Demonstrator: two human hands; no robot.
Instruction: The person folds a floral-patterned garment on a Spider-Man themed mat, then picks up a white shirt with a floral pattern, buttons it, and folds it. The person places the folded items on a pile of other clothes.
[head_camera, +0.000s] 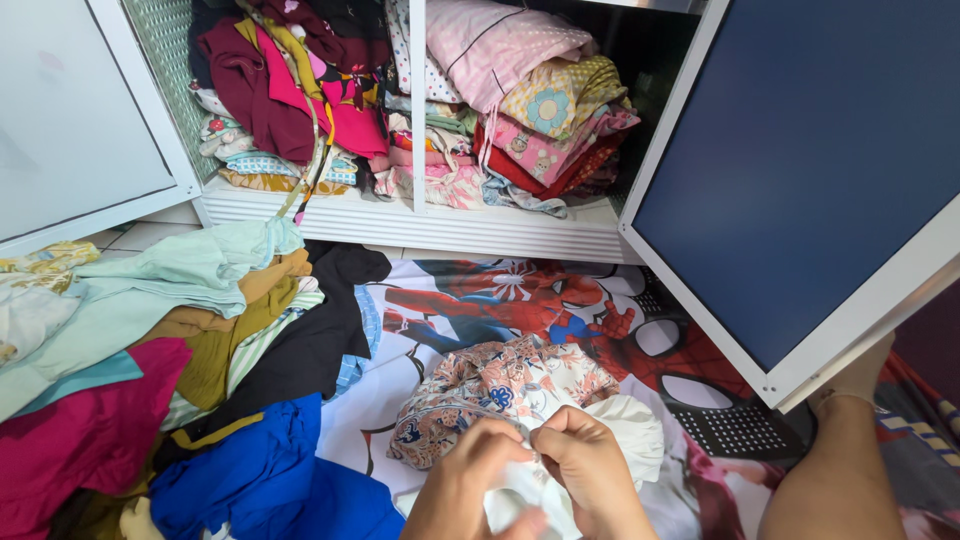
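Your left hand and right hand both have fingers curled shut, pinching the white cloth bunched between them. The floral garment lies just past your knuckles on the printed blanket. Clothes pile sits left, open cabinet ahead.

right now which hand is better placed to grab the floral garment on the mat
Left, probably. The left hand sits right beside the floral garment, nearly touching it. The right hand is further over, and both hands pinch the white cloth.
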